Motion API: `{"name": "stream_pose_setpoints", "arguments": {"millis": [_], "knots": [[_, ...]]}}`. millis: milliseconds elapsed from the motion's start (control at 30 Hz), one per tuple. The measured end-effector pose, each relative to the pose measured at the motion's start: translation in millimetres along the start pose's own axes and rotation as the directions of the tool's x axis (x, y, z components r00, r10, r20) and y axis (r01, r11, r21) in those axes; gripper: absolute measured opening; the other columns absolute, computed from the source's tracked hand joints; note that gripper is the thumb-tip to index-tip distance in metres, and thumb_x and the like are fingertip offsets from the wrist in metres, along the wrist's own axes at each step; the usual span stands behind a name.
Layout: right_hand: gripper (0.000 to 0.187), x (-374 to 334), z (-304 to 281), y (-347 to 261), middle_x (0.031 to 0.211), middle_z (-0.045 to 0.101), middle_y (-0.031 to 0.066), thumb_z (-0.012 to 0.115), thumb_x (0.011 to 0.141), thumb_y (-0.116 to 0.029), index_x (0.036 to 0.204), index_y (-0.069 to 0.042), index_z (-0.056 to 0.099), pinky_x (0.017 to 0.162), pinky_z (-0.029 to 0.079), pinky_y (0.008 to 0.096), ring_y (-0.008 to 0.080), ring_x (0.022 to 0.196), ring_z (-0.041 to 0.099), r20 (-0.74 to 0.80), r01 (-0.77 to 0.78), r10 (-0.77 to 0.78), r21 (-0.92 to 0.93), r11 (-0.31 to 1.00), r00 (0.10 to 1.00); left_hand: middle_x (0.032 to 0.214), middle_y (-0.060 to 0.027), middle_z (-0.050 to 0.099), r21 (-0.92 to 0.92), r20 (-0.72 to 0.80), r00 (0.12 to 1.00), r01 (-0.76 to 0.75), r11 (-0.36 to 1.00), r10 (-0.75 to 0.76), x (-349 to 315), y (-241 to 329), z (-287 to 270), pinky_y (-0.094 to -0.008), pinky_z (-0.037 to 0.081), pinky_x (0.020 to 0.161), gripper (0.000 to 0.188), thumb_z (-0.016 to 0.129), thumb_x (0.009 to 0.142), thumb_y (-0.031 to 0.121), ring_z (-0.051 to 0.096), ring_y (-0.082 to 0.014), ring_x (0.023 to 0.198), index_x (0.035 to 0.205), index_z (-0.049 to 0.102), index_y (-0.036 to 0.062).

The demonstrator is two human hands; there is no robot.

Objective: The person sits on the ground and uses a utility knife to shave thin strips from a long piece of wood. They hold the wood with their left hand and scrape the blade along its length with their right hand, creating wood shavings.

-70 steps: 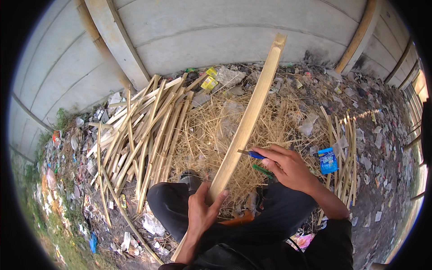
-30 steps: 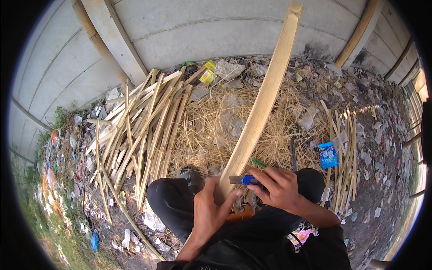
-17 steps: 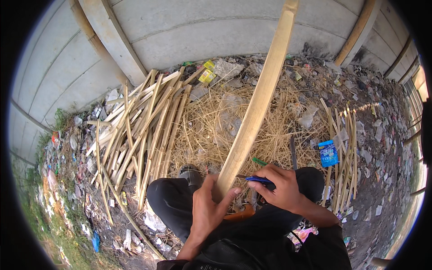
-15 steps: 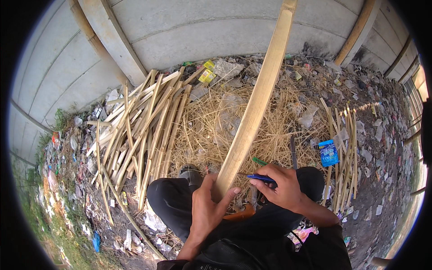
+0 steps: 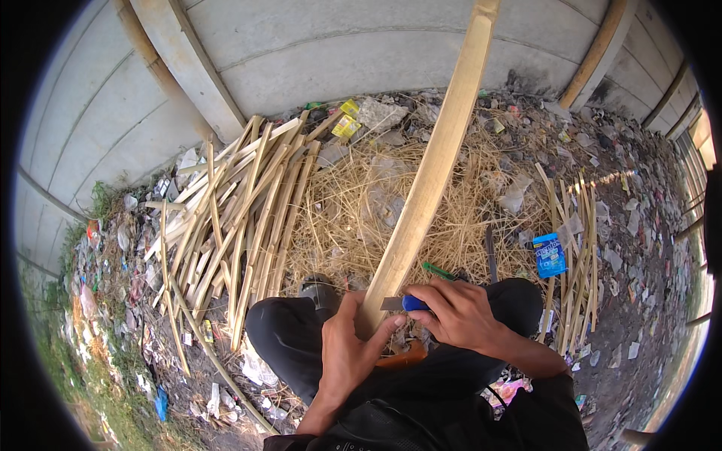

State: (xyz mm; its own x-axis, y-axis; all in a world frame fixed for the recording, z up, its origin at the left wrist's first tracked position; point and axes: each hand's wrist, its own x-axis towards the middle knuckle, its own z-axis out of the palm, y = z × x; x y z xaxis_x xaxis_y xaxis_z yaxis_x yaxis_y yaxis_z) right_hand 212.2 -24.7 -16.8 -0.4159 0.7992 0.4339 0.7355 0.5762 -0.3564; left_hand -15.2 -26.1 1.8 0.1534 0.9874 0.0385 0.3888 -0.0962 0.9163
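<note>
A long pale bamboo strip (image 5: 429, 184) slants up and away from my lap toward the wall. Its near end is gripped by my left hand (image 5: 351, 353), thumb on one side and fingers on the other. My right hand (image 5: 462, 316) is closed round the blue handle of a knife (image 5: 414, 303). The short, flat blade lies across the strip's inner face, just above my left thumb. A green thing (image 5: 436, 270), thin and long, shows just beyond my right fingers. My black-trousered knees are bent on both sides.
A heap of split bamboo strips (image 5: 244, 218) lies to the left, and a smaller bundle of thin strips (image 5: 575, 263) to the right. Straw-like shavings (image 5: 353, 203) cover the ground ahead. A blue packet (image 5: 549, 255) rests near the right bundle. A grey panel wall (image 5: 323, 60) stands behind.
My right hand has turned and shifted slightly left, bringing the knife blade flat across the strip. The left hand and the bamboo strip have barely moved.
</note>
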Motion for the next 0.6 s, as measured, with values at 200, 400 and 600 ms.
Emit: {"name": "stream_pose_setpoints", "arguments": {"millis": [200,400,600], "knots": [[0.032,0,3,-5,0.09,0.07,0.0037,0.08,0.098,-0.034,0.12,-0.013,0.071,0.065,0.059,0.0336,0.0211,0.074,0.074,-0.078,0.009,-0.011,-0.036,0.999,0.997,0.089,-0.0203,0.08,0.032,0.009,1.0,-0.002,0.999,0.002,1,4,-1,-0.039,0.058,0.065,0.044,0.091,0.094,0.027,0.08,-0.027,0.075,0.116,0.067,-0.0033],[0.031,-2,-2,-8,0.091,0.071,0.0029,0.079,0.099,-0.035,0.12,-0.013,0.072,0.064,0.059,0.0329,0.0204,0.073,0.074,-0.068,-0.017,0.014,-0.043,0.999,0.998,0.079,-0.0212,0.075,-0.01,0.039,0.998,0.054,0.999,-0.053,-1,-2,3,-0.0413,0.056,0.061,0.046,0.087,0.098,0.034,0.077,-0.0298,0.068,0.113,0.067,-0.0051],[0.031,-4,-14,10,0.09,0.071,0.0044,0.077,0.102,-0.036,0.12,-0.011,0.073,0.058,0.058,0.0347,0.0215,0.068,0.073,-0.126,-0.14,0.131,-0.062,0.988,0.983,0.075,-0.0117,0.072,0.06,0.111,0.987,0.11,0.992,-0.116,-11,-10,-2,-0.0331,0.05,0.058,0.038,0.085,0.099,0.028,0.067,-0.0142,0.063,0.11,0.068,-0.0038]]}}
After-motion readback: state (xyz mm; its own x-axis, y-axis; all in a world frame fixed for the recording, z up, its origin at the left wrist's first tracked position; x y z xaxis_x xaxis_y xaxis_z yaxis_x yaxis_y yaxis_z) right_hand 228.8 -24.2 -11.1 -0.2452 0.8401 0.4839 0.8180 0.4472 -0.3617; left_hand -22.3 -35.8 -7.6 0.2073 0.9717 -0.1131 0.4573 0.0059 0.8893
